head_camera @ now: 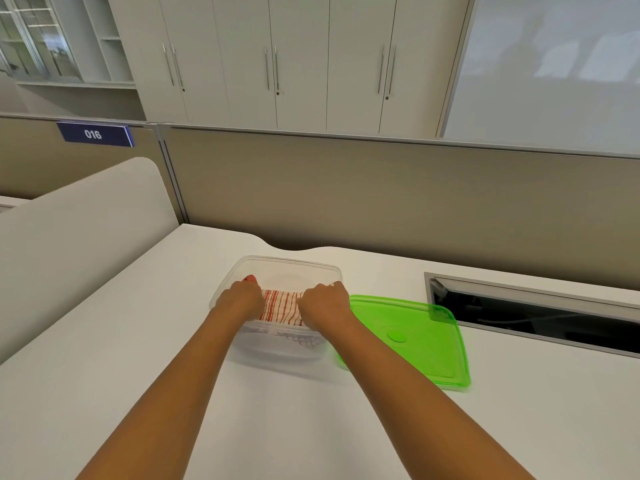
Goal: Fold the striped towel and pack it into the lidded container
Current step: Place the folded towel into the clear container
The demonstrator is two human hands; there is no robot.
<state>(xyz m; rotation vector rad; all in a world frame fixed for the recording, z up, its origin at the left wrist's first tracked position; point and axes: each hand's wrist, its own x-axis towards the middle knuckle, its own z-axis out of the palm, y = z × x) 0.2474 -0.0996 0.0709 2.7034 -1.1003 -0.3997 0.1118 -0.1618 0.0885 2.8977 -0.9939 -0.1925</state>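
A folded red-and-white striped towel (pixel 282 305) lies inside a clear plastic container (pixel 294 268) on the white desk. My left hand (pixel 242 299) grips the towel's left end and my right hand (pixel 325 304) grips its right end, both fists inside the container's rim. The towel's ends are hidden under my hands. Part of the towel shows through the container's near wall. The green lid (pixel 412 337) lies flat on the desk just right of the container, apart from it.
A cable slot with an open flap (pixel 533 313) is cut into the white desk (pixel 104 358) at the right, behind the lid. A beige partition (pixel 346 195) runs along the desk's far edge. A low divider (pixel 79 230) borders the left side.
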